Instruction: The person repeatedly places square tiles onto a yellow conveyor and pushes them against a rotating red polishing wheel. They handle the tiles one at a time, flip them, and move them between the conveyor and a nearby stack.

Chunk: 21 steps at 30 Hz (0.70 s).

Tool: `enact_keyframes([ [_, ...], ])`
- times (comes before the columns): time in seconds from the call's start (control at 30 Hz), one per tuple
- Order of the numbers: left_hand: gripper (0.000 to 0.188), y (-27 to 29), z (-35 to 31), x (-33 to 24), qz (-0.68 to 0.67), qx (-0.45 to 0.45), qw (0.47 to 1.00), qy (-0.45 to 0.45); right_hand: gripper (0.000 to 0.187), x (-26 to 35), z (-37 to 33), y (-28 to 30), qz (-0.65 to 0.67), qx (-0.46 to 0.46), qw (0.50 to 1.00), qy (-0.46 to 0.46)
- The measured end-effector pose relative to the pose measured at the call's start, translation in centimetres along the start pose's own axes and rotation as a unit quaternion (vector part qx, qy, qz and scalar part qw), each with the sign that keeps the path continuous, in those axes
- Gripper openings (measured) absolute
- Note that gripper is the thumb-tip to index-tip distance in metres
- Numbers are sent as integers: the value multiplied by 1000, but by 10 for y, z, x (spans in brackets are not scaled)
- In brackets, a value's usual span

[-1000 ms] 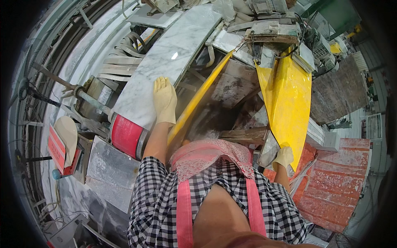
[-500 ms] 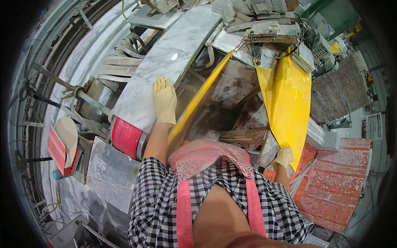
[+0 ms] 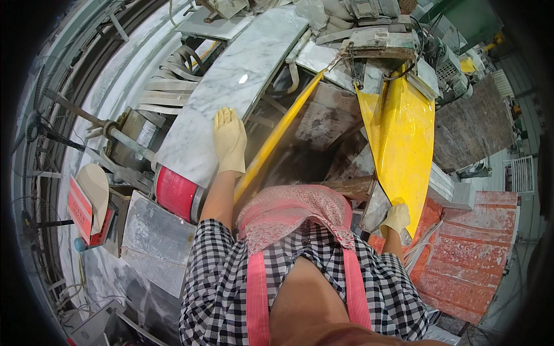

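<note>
The long marble slab (image 3: 225, 92), white with grey lines, lay slanting away from the person, a bit to the left. Its near end was right at the red roller (image 3: 175, 190), and seemed to go over the top of it. The gloved left hand (image 3: 229, 138) lay flat on the slab near its right edge, fingers straight out, not grabbing anything.

The gloved right hand (image 3: 396, 218) was at the low tip of the big yellow sheet (image 3: 407, 138). Its fingers looked curled up, but I could not tell if they had hold of the sheet.

The slab looked very shiny. It could have been slick, and then a hard push might have made the left hand slip off the edge. A push to one side might have slid the slab crooked, and a bump might have chipped its thin edge. If the roller turned, it could have pinched a hand that came too close.

To the left of the slab were pale straps (image 3: 167, 95). To its right ran a yellow strip (image 3: 283, 132). The pink apron (image 3: 297, 216) was close to a wooden beam (image 3: 349, 187), so leaning in might have snagged the cloth. Farther right was a dusty orange sheet (image 3: 461, 254).
</note>
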State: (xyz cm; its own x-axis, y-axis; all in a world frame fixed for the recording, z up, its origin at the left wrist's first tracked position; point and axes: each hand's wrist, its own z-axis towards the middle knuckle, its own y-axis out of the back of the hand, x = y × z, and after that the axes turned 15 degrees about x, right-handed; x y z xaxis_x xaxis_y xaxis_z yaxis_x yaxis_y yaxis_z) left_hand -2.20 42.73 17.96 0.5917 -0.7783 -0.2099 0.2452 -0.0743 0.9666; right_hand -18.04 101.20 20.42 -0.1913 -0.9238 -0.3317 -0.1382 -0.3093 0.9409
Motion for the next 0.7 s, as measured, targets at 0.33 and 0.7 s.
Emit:
enact_keyframes([
  [0.33,42,-2,0,1,-4,-19,1000,-11,23,4,-3,9,-26,39,999,-5],
  [0.7,42,-3,0,1,-1,-15,1000,-9,27,0,-1,4,-60,35,997,28],
])
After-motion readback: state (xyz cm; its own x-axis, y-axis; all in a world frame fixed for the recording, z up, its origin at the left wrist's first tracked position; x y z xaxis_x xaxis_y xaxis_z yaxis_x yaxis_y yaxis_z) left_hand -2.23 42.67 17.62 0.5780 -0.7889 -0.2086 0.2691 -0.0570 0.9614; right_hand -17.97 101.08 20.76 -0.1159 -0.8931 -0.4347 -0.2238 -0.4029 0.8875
